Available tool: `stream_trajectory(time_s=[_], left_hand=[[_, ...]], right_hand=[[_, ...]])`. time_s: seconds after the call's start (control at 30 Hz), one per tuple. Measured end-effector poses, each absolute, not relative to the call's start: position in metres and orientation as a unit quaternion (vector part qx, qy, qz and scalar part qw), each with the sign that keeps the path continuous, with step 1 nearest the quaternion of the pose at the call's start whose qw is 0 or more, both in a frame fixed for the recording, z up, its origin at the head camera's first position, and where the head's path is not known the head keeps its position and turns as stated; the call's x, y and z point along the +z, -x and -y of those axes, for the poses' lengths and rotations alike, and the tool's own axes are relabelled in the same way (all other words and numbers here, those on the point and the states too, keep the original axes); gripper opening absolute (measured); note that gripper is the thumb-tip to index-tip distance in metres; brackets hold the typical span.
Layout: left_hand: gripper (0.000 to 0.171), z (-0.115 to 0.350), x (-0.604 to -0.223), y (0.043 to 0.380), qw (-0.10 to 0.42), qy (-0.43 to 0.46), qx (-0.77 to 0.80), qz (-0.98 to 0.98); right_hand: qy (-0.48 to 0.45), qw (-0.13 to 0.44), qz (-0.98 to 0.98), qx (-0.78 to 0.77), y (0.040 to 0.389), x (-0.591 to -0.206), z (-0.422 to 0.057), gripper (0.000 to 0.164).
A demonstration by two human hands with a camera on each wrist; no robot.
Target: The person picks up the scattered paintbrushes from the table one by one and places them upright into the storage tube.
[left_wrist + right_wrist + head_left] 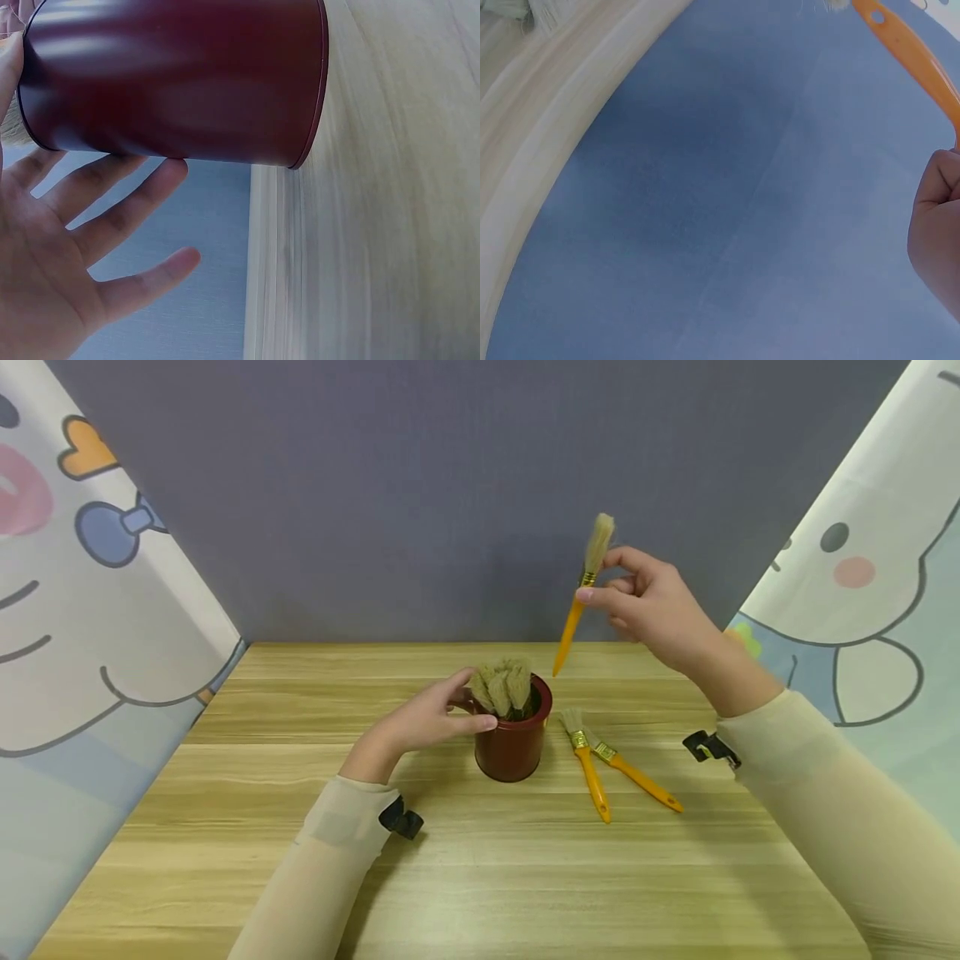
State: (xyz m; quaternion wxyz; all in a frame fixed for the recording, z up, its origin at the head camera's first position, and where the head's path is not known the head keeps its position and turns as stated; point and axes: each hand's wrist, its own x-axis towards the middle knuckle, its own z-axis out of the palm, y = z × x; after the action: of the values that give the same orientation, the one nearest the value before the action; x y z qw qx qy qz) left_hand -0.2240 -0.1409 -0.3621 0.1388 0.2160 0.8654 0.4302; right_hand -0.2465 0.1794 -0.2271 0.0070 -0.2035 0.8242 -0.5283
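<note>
A dark red can [510,752] stands upright on the table, with several paintbrushes [501,687] in it, bristles up. My left hand [427,714] steadies it from the left, thumb at the rim and fingers along the far side. In the left wrist view, the fingertips touch the wall of the can [180,82] and the little finger stands off it. Above and right of the can, my right hand [660,606] pinches a paintbrush [572,625] near its ferrule, bristles up and orange handle slanting down. The handle's tip [874,15] shows in the right wrist view.
Two more orange-handled paintbrushes lie on the wooden table [300,877] right of the can: one brush [592,777] nearer it, the other brush [637,775] farther right, their bristle ends close together. A grey panel [390,502] rises behind the table, with cartoon-printed sheets [97,635] at the sides.
</note>
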Motion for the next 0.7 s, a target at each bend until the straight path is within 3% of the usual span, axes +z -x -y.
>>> stream_trajectory(time_s=[0.7], left_hand=[[0.101, 0.139, -0.365, 0.227, 0.146, -0.216, 0.432, -0.864]], right_hand=[[0.190, 0.064, -0.838, -0.508, 0.246, -0.258, -0.162, 0.053]])
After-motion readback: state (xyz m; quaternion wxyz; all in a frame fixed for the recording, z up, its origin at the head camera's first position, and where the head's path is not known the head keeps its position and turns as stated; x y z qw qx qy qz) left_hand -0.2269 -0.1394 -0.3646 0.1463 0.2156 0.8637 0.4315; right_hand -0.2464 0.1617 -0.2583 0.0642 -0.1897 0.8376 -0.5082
